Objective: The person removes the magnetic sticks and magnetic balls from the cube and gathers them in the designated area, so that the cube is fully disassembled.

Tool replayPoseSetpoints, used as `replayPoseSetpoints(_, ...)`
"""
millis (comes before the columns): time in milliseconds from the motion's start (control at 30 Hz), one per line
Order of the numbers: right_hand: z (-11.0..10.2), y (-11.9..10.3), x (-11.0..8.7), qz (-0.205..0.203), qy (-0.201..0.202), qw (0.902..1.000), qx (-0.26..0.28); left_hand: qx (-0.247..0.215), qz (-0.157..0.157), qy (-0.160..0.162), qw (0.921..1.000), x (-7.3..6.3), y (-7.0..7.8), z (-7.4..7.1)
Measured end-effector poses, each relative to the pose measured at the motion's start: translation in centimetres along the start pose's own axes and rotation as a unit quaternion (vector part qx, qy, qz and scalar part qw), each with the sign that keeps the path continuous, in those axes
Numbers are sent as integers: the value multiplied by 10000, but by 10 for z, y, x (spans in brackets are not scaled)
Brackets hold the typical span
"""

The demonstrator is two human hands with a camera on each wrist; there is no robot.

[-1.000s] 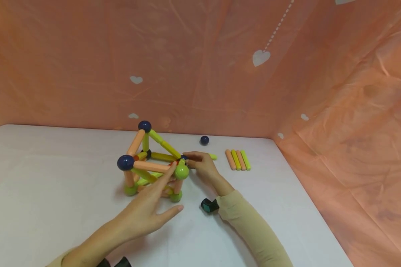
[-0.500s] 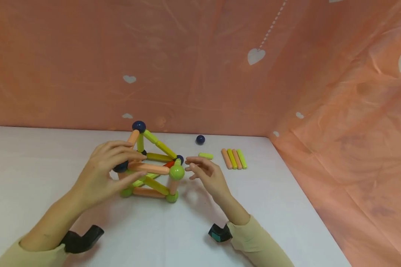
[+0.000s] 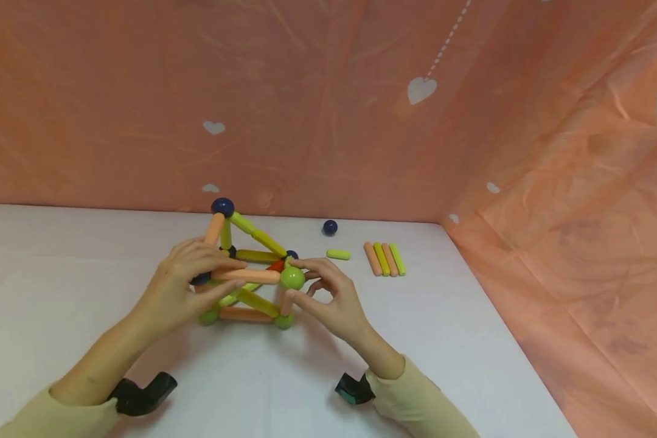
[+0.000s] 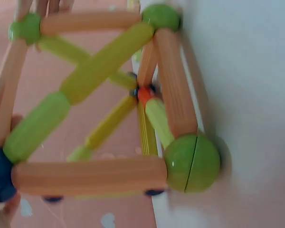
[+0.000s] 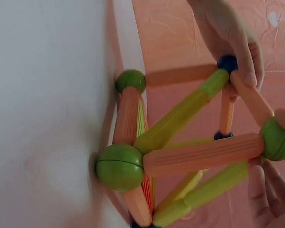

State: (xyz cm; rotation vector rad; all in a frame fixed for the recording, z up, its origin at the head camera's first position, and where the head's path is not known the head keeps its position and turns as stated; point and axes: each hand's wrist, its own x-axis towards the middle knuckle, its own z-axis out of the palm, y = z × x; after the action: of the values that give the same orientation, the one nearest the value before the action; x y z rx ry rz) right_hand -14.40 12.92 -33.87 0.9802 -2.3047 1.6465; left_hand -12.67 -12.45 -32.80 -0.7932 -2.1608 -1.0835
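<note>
A box-shaped frame of magnetic rods and balls stands on the white table, with dark blue and green balls at its corners. My left hand (image 3: 177, 280) pinches the front top orange rod (image 3: 260, 277) close to a blue ball (image 5: 226, 63), fingers above and thumb below. At the rod's other end, my right hand (image 3: 334, 298) holds the green ball (image 3: 292, 278) between thumb and fingers. A diagonal of joined yellow and light green rods (image 4: 107, 64) crosses the front face. Low in the frame shows a red rod end (image 4: 145, 95).
Behind the right hand lie a short light green rod (image 3: 338, 254) and a loose blue ball (image 3: 330, 227). Farther right is a row of orange, yellow and green rods (image 3: 385, 260). An orange cloth with hearts (image 3: 317, 109) hangs behind the table (image 3: 443, 340).
My left hand has moved left from the green ball to the rod's blue-ball end. The right hand let go at the back corner, drew away, then came in and took the front green ball.
</note>
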Motion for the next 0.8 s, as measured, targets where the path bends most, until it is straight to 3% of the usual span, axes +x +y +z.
replayPoseSetpoints(100, -4, 1, 5, -111, -33, 9999, -122, 244, -27, 79, 9997, 0, 9, 3)
replayPoseSetpoints(200, -8, 2, 12, -113, -33, 9993, -347, 578, -248, -66, 9980, 3, 20, 5)
replayPoseSetpoints(367, -10, 1, 21, -80, -87, 9973, -719, 991, -833, -922, 9873, 15, 35, 7)
replayPoseSetpoints(500, -7, 2, 25, -124, -120, 9960, -880, 1089, -950, -1405, 9795, 24, 38, 10)
replayPoseSetpoints(800, 0, 6, 22, -577, 319, 9920, -1074, 1094, -1003, -1531, 9770, 26, 36, 10)
